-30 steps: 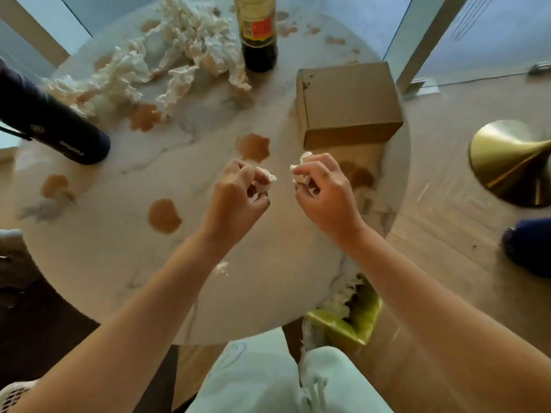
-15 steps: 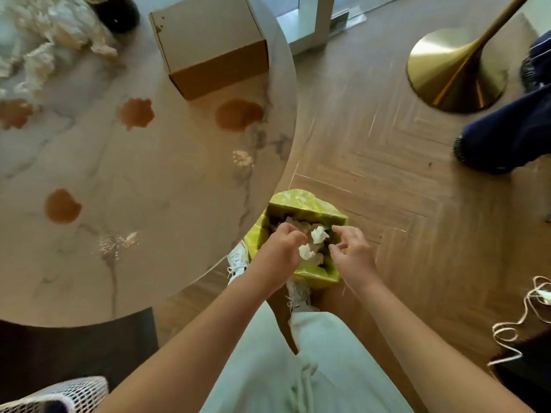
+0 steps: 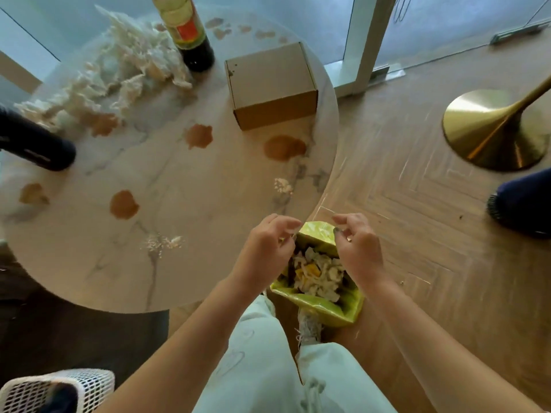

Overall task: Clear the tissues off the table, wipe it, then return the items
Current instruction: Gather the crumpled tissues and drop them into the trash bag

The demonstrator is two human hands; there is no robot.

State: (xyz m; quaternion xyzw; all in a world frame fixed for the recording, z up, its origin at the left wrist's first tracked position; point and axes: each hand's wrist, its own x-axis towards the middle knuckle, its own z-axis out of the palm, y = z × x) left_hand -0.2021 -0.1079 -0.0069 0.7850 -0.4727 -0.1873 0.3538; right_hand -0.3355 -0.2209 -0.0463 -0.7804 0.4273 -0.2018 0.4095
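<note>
A brass stand base sits on herringbone wood floor.

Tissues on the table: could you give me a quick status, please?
Left hand, right hand empty above bin. Tissue pile remains on table. Nothing in the way.

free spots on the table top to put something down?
Bare marble between the cardboard box, the black cylinder and the near rim, dotted with brown stains. Crowded at the far left: tissue pile against the sauce bottle.
</note>
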